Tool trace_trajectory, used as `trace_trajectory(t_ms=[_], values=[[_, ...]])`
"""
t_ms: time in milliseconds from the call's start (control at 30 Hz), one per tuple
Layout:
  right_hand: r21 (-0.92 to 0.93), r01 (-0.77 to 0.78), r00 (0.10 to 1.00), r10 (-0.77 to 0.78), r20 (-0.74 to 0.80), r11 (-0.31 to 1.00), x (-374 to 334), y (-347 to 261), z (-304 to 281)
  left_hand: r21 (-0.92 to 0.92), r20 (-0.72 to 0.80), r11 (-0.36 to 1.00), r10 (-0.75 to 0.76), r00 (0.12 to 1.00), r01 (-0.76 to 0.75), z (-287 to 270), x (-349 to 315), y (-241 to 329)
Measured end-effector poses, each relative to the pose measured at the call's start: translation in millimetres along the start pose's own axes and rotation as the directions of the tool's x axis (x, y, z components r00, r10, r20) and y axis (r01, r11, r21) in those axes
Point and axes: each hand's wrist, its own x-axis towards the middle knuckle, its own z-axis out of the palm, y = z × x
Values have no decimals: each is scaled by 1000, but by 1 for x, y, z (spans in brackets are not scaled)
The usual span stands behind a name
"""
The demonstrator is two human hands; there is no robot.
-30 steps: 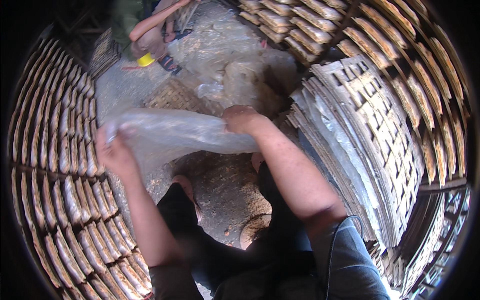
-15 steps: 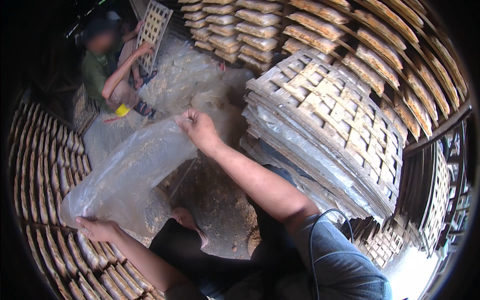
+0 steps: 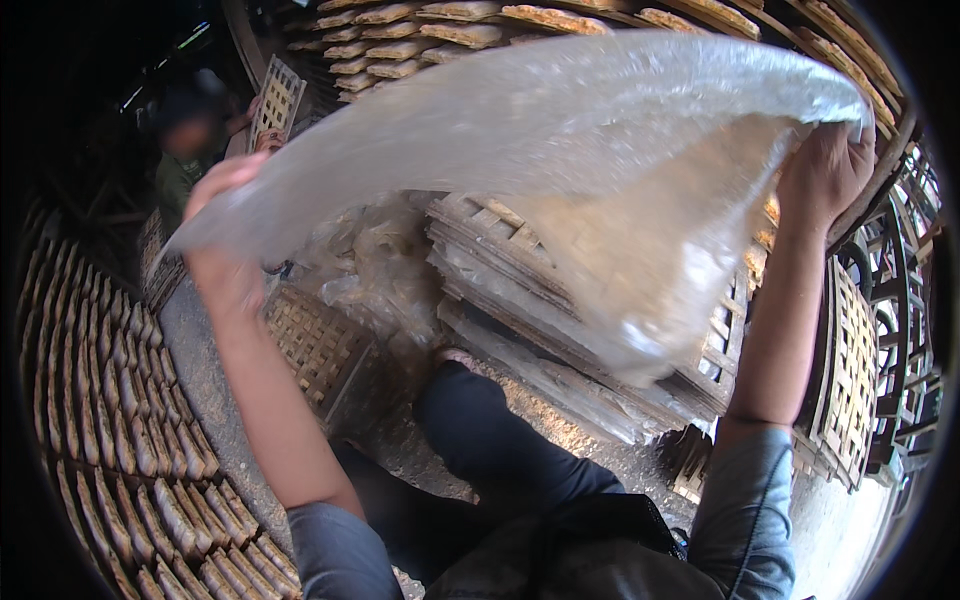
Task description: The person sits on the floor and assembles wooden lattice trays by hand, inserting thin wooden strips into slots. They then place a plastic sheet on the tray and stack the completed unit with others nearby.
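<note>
A cloudy plastic sheet (image 3: 520, 115) hangs spread in the air between my raised hands, blurred in places by motion. My left hand (image 3: 225, 225) grips its left end; the fingers are smeared but closed round the edge. At the upper right, my right hand (image 3: 828, 170) is closed on the other corner. The sheet billows above a stack of woven bamboo trays (image 3: 510, 270), with more plastic sheets layered between them. Part of the sheet droops over the stack and hides most of the top tray.
A heap of crumpled plastic (image 3: 365, 275) and another woven tray (image 3: 312, 345) lie on the floor beyond my legs. Racks of pale slabs (image 3: 125, 380) line the left, with more along the back. A person (image 3: 185, 150) holds a woven panel at the far left. More woven trays (image 3: 850, 370) stand at right.
Both hands have risen and moved apart, my right hand far to the right. The plastic sheet has swung from the lower left up over the tray stack. My view has shifted too.
</note>
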Motion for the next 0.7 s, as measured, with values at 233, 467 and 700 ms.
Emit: trace_trajectory(t_ms=[233,467,700], values=[[-698,513,742,151,653,500,30,48,-111,414,208,811,-527,824,414,119,68,-100],[-737,538,807,3,591,408,62,67,-175,-271,198,822,-461,865,501,224,108,-90],[-631,659,692,-3,722,409,15,-35,-212,-300,381,885,-231,895,356,178,90,-87]])
